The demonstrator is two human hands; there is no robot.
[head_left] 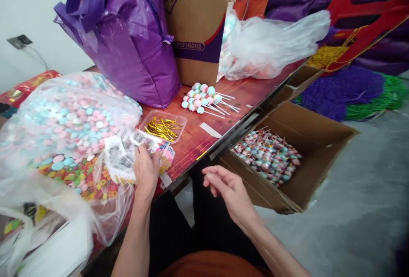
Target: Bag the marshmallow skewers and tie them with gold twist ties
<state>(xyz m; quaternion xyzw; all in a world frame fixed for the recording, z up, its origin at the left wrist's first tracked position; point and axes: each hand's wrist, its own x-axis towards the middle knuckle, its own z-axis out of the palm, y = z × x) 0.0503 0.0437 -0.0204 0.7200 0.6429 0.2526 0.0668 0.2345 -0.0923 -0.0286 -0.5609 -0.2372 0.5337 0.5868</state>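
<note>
My left hand (pixel 147 167) lies on a pile of small printed packets (pixel 121 160) at the table's front edge, its thumb and fingers closing on the ones with coloured print. Over my lap, off the edge, my right hand (pixel 228 191) has its fingers curled and the thumb near the fingertips; nothing shows in them. Just behind the packets is a clear plastic tray (pixel 183 130) of gold twist ties (pixel 162 128). Beyond it, several pink and blue candy sticks (pixel 201 97) lie with their white sticks pointing right.
Large clear bags of loose candy (pixel 76 119) fill the table's left. A purple bag (pixel 128 42) and a carton (pixel 194 25) stand behind. Below the right edge, an open cardboard box (pixel 319 162) holds many candy sticks (pixel 268 153). Another plastic bag (pixel 268 44) lies at the back.
</note>
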